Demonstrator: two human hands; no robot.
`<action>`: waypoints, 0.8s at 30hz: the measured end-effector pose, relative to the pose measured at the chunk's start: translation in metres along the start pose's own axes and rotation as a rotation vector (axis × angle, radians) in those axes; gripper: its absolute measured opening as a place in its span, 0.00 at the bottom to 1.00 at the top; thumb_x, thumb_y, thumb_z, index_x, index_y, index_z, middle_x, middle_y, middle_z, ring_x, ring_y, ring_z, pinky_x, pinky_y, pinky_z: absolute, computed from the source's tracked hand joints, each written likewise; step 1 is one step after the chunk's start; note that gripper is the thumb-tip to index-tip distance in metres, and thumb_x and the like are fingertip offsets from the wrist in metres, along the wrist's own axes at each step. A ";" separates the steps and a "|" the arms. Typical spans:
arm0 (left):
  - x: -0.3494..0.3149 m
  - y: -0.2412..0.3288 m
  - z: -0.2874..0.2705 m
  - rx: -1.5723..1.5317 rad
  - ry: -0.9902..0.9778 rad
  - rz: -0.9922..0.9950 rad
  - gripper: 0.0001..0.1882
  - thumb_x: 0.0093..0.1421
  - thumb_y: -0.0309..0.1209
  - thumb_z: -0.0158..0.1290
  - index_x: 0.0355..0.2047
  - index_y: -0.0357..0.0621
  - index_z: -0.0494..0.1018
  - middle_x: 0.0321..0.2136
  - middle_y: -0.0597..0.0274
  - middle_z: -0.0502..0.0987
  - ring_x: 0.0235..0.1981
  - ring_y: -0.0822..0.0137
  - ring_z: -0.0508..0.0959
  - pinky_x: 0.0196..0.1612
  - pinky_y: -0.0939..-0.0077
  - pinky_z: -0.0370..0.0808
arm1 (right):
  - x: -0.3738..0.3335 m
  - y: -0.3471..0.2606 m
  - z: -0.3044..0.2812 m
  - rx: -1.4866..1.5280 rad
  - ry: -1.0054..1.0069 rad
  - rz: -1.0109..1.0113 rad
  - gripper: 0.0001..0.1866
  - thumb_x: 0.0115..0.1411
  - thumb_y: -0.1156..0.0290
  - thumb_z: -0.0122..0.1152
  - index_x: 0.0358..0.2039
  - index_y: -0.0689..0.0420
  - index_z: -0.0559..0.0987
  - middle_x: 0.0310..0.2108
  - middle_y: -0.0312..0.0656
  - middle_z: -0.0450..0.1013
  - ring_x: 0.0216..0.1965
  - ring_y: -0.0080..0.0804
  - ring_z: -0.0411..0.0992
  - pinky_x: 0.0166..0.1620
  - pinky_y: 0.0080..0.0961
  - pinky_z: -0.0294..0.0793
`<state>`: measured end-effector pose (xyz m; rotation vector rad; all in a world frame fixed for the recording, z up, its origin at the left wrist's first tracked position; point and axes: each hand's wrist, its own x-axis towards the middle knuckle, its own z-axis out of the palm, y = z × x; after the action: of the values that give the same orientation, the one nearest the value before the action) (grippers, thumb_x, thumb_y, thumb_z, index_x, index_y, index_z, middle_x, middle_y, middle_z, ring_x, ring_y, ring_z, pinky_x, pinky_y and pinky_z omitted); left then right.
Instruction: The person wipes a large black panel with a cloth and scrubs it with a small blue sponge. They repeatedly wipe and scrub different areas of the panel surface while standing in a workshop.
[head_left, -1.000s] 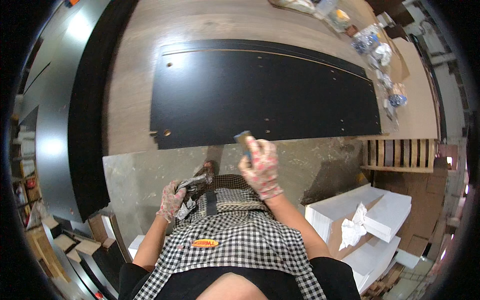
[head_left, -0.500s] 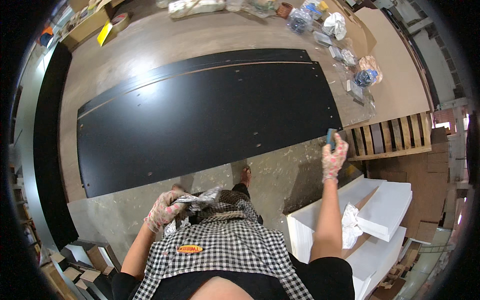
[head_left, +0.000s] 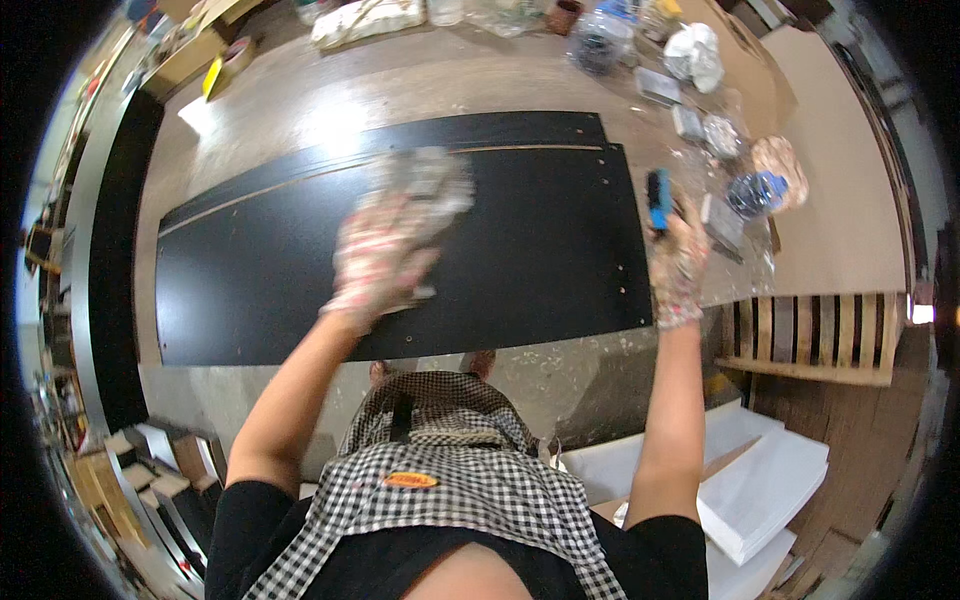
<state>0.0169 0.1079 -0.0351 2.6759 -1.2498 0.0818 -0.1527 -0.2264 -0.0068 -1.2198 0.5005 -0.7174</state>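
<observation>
A large black panel (head_left: 530, 240) with small holes along its edges lies on the worktable, partly over another black panel (head_left: 540, 128) whose far strip shows. My left hand (head_left: 375, 265), in a patterned glove, is closed on a crumpled light cloth (head_left: 430, 185) over the middle of the upper panel. Both are smeared by motion. At the panel's right end, my gloved right hand (head_left: 682, 260) grips a small blue-and-black brush (head_left: 659, 200), held upright. The fingers partly hide the brush's lower end.
Along the table's right side are grey blocks (head_left: 657, 86), crumpled white wrapping (head_left: 693, 57) and a clear bottle with a blue cap (head_left: 755, 194). A wooden pallet (head_left: 810, 340) and white boards (head_left: 765, 490) stand at right. A long black board (head_left: 120, 260) borders the left.
My left hand has swung from beside my apron, forward onto the panel with the cloth. My right hand has moved farther forward along the panel's right end, still holding the brush.
</observation>
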 end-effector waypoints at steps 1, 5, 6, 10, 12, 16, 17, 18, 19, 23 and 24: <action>0.023 0.037 0.017 0.022 -0.010 0.074 0.38 0.54 0.47 0.56 0.63 0.50 0.60 0.66 0.55 0.57 0.67 0.54 0.54 0.67 0.50 0.47 | -0.002 -0.005 -0.001 0.011 0.071 0.042 0.28 0.57 0.72 0.55 0.58 0.67 0.66 0.47 0.45 0.69 0.40 0.25 0.70 0.43 0.21 0.72; 0.050 0.181 0.051 -0.382 0.131 0.471 0.27 0.50 0.40 0.52 0.51 0.45 0.71 0.58 0.50 0.65 0.60 0.52 0.64 0.62 0.48 0.60 | -0.015 -0.008 -0.017 -0.110 0.120 0.047 0.31 0.56 0.69 0.54 0.59 0.69 0.64 0.50 0.48 0.68 0.44 0.29 0.70 0.47 0.25 0.72; 0.040 0.197 0.056 -0.390 0.119 0.515 0.25 0.50 0.41 0.53 0.49 0.45 0.72 0.55 0.50 0.68 0.59 0.49 0.65 0.62 0.48 0.60 | -0.017 -0.005 -0.023 -0.173 0.033 -0.069 0.30 0.56 0.68 0.53 0.59 0.68 0.65 0.51 0.49 0.68 0.47 0.31 0.69 0.49 0.27 0.72; -0.013 0.180 0.056 -0.609 0.141 0.425 0.24 0.53 0.41 0.54 0.49 0.43 0.72 0.57 0.47 0.65 0.64 0.44 0.57 0.66 0.42 0.48 | 0.000 0.031 -0.040 0.074 0.028 -0.138 0.31 0.58 0.66 0.52 0.60 0.69 0.62 0.57 0.56 0.64 0.51 0.41 0.68 0.51 0.39 0.72; -0.055 0.117 0.044 -0.501 0.198 0.270 0.27 0.55 0.42 0.52 0.54 0.43 0.70 0.60 0.48 0.63 0.65 0.43 0.55 0.66 0.42 0.47 | 0.015 0.051 -0.050 -0.322 0.034 -0.309 0.29 0.60 0.65 0.50 0.58 0.69 0.65 0.55 0.56 0.65 0.48 0.43 0.70 0.50 0.37 0.74; -0.134 -0.019 -0.004 -0.222 0.261 -0.159 0.30 0.54 0.42 0.53 0.58 0.48 0.67 0.63 0.49 0.60 0.66 0.44 0.54 0.65 0.43 0.49 | 0.047 0.086 -0.055 -1.043 0.067 -0.815 0.23 0.67 0.65 0.45 0.59 0.61 0.67 0.47 0.53 0.72 0.43 0.44 0.74 0.44 0.37 0.78; -0.157 -0.047 -0.017 -0.138 0.247 -0.289 0.30 0.54 0.42 0.53 0.58 0.49 0.67 0.63 0.50 0.60 0.66 0.45 0.55 0.65 0.44 0.50 | 0.052 0.094 -0.050 -1.094 0.105 -0.847 0.23 0.67 0.65 0.45 0.59 0.61 0.66 0.47 0.54 0.72 0.44 0.44 0.74 0.45 0.37 0.78; -0.175 -0.072 -0.026 -0.046 0.273 -0.390 0.29 0.55 0.42 0.53 0.58 0.49 0.67 0.63 0.50 0.60 0.66 0.46 0.56 0.65 0.45 0.51 | 0.056 0.101 -0.044 -1.121 0.149 -0.853 0.23 0.67 0.65 0.45 0.59 0.61 0.66 0.48 0.54 0.72 0.44 0.44 0.74 0.45 0.37 0.77; -0.191 -0.099 -0.032 0.012 0.295 -0.470 0.29 0.55 0.41 0.53 0.58 0.49 0.67 0.63 0.50 0.60 0.65 0.49 0.57 0.65 0.49 0.52 | 0.057 0.108 -0.033 -1.143 0.185 -0.858 0.23 0.67 0.66 0.45 0.59 0.60 0.66 0.48 0.54 0.72 0.44 0.44 0.74 0.45 0.37 0.77; -0.235 -0.202 -0.038 0.167 0.291 -0.660 0.30 0.54 0.41 0.54 0.58 0.49 0.68 0.61 0.51 0.63 0.63 0.50 0.62 0.63 0.54 0.56 | 0.053 0.125 0.012 -1.209 0.278 -0.860 0.23 0.66 0.67 0.45 0.60 0.60 0.65 0.49 0.54 0.71 0.45 0.44 0.73 0.47 0.36 0.76; -0.246 -0.228 -0.042 0.232 0.329 -0.655 0.29 0.54 0.41 0.53 0.57 0.49 0.68 0.60 0.51 0.65 0.61 0.50 0.64 0.62 0.53 0.58 | 0.053 0.127 0.021 -1.214 0.289 -0.855 0.23 0.66 0.67 0.45 0.61 0.60 0.64 0.49 0.54 0.71 0.46 0.44 0.73 0.47 0.36 0.76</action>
<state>0.0340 0.4451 -0.0589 2.9544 -0.2553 0.5693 -0.0740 -0.2292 -0.1208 -2.5605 0.6796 -1.4085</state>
